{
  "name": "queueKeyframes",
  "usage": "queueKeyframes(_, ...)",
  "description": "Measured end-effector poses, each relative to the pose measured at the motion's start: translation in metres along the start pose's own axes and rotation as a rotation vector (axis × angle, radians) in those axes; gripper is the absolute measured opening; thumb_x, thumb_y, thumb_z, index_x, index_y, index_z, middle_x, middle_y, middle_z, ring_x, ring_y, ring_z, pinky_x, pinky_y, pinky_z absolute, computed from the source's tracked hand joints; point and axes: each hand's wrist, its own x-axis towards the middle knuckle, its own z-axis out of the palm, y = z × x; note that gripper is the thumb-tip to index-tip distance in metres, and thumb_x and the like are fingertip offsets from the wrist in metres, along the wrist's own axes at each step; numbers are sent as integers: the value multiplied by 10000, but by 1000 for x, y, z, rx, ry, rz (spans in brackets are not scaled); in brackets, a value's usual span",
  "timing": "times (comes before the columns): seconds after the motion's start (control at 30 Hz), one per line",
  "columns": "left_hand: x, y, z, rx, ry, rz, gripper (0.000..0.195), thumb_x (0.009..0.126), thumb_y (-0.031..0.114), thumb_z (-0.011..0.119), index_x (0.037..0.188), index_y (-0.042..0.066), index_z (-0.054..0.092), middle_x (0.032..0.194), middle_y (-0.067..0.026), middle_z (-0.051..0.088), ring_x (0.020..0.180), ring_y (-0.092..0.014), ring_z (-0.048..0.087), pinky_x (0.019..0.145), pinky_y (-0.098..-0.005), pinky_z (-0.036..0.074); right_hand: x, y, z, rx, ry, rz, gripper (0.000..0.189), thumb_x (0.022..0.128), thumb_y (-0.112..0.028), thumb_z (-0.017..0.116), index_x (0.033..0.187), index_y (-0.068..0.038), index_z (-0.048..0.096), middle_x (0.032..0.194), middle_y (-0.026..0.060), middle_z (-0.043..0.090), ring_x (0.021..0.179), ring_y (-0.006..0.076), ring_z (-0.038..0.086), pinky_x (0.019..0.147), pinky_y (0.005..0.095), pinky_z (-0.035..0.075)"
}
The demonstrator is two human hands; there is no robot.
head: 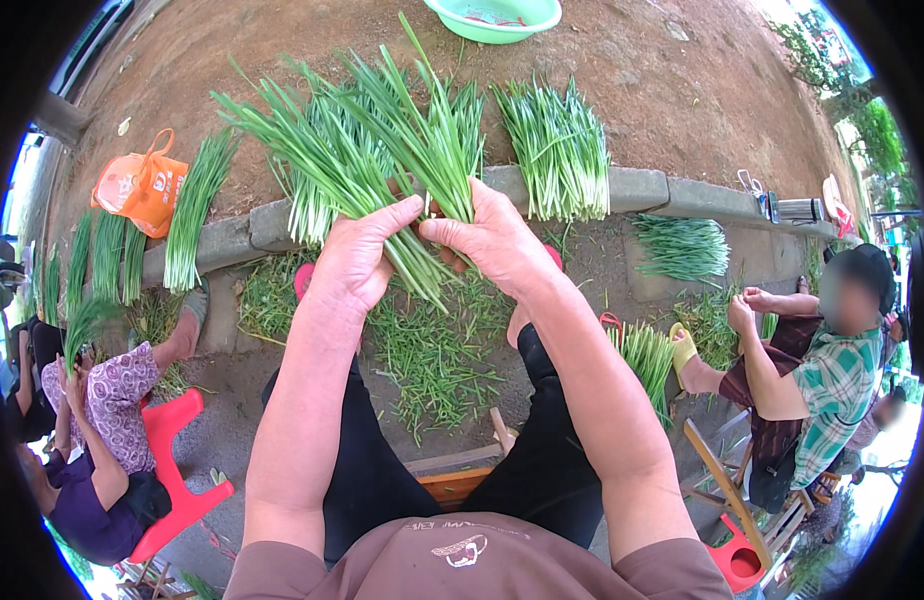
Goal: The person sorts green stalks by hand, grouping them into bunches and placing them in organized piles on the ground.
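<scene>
My left hand (364, 259) is closed around a bunch of long green garlic chives (319, 157), whose cut ends stick out below the fist to the lower right. In my right hand (499, 236) is a second, upright bunch of chives (439, 142), its leaf tips pointing to the upper left. The two hands are close together, thumbs nearly touching. Behind them, piled chives (308, 214) lean over the stone kerb, and another pile (555, 150) lies on it to the right. Cut scraps (432, 360) cover the ground below my hands.
A green basin (495, 22) stands on the soil. At left are an orange bag (150, 184), more chive bundles (199, 210) and a person on a red stool (173, 465) holding chives. Another person (829, 382) sits at right, near chives (645, 360) on the ground and others (679, 247) by the kerb (694, 201).
</scene>
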Motion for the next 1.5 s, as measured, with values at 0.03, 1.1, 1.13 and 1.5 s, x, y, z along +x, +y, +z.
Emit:
queueKeyframes(0.03, 1, 0, 0, -3, 14, 16, 277, 798, -7, 624, 1066, 20, 558, 963, -86, 617, 788, -188, 608, 693, -328, 538, 0, -1, -1, -15, -2, 34, 186, 860, -145, 618, 1000, -52, 538, 801, 0, 571, 594, 60, 495, 475, 207, 398)
queueKeyframes(1.1, 5, 1, -7, 35, 90, 48, 253, 785, 15, 676, 1013, 39, 569, 867, -37, 604, 735, -163, 593, 649, -299, 516, 2, -6, -9, 200, 145, 53, 144, 824, -146, 634, 926, -48, 607, 730, -4, 590, 493, 36, 444, 428, 190, 344)
queueKeyframes(1.13, 6, 1, -10, 9, 104, 49, 238, 787, 20, 675, 999, 43, 569, 847, -35, 599, 717, -162, 589, 636, -301, 516, 3, -5, -9, 259, 207, 52, 123, 828, -148, 629, 902, -53, 604, 720, -6, 586, 471, 40, 439, 408, 191, 335)
queueKeyframes(1.5, 7, 0, -10, -30, 175, 47, 204, 802, 88, 687, 977, 85, 582, 871, -16, 600, 794, -157, 587, 703, -326, 509, 7, -4, -13, 345, 253, 55, 120, 828, -106, 628, 911, -52, 561, 726, 23, 578, 487, 61, 479, 399, 206, 361)
